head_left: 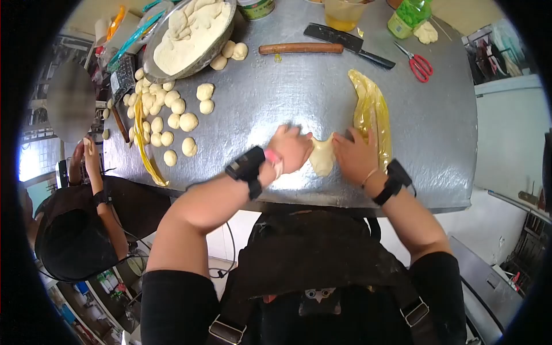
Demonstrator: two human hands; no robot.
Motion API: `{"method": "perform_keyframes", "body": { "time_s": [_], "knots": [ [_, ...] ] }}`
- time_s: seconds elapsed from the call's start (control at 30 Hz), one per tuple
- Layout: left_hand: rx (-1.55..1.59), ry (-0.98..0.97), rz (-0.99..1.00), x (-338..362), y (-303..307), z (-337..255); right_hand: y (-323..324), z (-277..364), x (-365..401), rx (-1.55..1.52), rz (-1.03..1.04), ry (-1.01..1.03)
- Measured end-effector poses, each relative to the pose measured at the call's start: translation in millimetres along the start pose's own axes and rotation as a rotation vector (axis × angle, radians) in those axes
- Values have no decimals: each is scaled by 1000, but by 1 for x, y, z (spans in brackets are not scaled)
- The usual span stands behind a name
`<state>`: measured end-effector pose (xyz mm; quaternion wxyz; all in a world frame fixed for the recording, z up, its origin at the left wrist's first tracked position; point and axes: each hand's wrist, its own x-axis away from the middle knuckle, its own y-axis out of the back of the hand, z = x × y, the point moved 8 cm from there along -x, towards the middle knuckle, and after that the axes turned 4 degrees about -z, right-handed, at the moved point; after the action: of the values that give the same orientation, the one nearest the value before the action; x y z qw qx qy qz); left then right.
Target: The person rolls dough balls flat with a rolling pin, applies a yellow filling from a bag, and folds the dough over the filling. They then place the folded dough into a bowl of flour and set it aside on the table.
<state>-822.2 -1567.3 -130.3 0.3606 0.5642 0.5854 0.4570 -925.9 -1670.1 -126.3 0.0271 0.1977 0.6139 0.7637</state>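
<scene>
While dough balls crowd left of table, rolling pin and cleaver lie far, scissors far right; yellow plastic bag partly hidden by right hand. Dough piece between hands, at near side: left hand pinches its far-left corner, right fingers its far-right corner.

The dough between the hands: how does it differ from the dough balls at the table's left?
The stretched dough is flat and drawn into corners, while the dough balls are rounded. The stretched dough has the left hand at one upper corner and the right hand at the other; neither touches the dough balls. The stretched dough is one piece; the dough balls are many, mostly clustered. Both are pale cream.
</scene>
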Motion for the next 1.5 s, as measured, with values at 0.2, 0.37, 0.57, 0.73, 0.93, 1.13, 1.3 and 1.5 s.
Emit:
{"method": "perform_keyframes", "body": {
  "time_s": [0.2, 0.37, 0.57, 0.73, 0.93, 1.13, 1.3, 1.5],
  "knots": [
    [47, 140, -14, -42, -15, -22, -8, -33, 13, 160, -223, -45],
    [343, 237, 27, -20, -16, -45, -1, -88, 27, 109, -178, -269],
    [776, 361, 515, 6, -28, -38, 17, -47, -17, -26, -374, -297],
    [1296, 294, 189, 3, 167, 89, -13, -46, -56, -51, -372, -468],
    [-62, 429, -654, -28, 323, 281, -13, -45, -59, -35, -411, -477],
    [184, 731, 227, -92, 207, 427, -16, -48, -59, -55, -422, -476],
    [-32, 792, 699, -88, 161, 441, -16, -51, -59, -63, -436, -459],
    [378, 650, 483, -94, 136, 469, -14, -48, -56, -74, -444, -438]
  ]
}}
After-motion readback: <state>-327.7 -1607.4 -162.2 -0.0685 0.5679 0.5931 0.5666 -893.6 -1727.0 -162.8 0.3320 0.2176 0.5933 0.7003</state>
